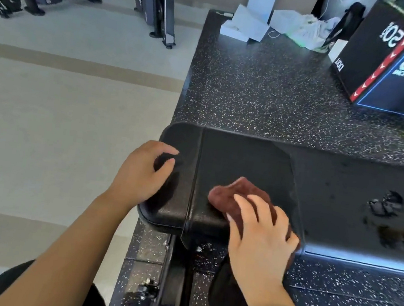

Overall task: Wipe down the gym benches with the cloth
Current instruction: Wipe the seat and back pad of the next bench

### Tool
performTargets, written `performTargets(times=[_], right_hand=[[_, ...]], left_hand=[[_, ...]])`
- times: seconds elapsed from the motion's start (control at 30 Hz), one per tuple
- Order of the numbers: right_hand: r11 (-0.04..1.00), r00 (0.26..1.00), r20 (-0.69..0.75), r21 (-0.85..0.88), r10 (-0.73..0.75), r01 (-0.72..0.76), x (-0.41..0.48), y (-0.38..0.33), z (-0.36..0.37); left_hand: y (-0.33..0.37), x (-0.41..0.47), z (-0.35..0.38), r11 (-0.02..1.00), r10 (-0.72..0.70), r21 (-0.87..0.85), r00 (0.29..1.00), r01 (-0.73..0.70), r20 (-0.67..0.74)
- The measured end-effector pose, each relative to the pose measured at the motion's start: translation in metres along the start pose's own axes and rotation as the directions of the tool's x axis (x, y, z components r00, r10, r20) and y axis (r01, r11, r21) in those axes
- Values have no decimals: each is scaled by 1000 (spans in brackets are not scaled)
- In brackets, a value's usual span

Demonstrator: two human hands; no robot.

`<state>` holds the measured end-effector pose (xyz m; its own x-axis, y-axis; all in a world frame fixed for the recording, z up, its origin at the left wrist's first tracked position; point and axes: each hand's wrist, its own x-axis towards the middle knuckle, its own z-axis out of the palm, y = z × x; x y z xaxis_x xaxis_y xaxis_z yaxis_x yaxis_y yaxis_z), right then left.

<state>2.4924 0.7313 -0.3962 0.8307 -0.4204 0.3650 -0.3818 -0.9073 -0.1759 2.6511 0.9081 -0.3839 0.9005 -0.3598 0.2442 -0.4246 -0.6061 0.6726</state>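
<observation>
Rust-brown cloth [242, 196] lies bunched on the near end section of the black bench pad [236, 155], right of the seam and close to the front edge. Right grip [261, 240] is flat on top of it, fingers spread and fairly straight, pressing down, not clenching. Left grip [142, 170] rests on the rounded pad end left of the seam, fingers loosely curled, holding nothing, apparently bracing. Step looks like mid-wipe on the end section. The long section to the right shows dull smears [384, 205], so my call is that it isn't done. Next move needs steady downward pressure and a sweep right across the section joint, keeping the cloth from rolling up under the palm. Left grip sits on unwiped surface and would have to lift for that patch. Around: speckled rubber floor [269, 84], plyo box [393, 57] and white papers [248, 25] well behind, machine frames [154, 0] far left. Nothing blocks the pad itself.
</observation>
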Motion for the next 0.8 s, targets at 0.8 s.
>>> performTargets(times=[0.8], right_hand=[[979, 956, 213, -19, 204, -204, 111, 45, 23]], left_hand=[[62, 68, 102, 921, 107, 329, 947, -210, 304]])
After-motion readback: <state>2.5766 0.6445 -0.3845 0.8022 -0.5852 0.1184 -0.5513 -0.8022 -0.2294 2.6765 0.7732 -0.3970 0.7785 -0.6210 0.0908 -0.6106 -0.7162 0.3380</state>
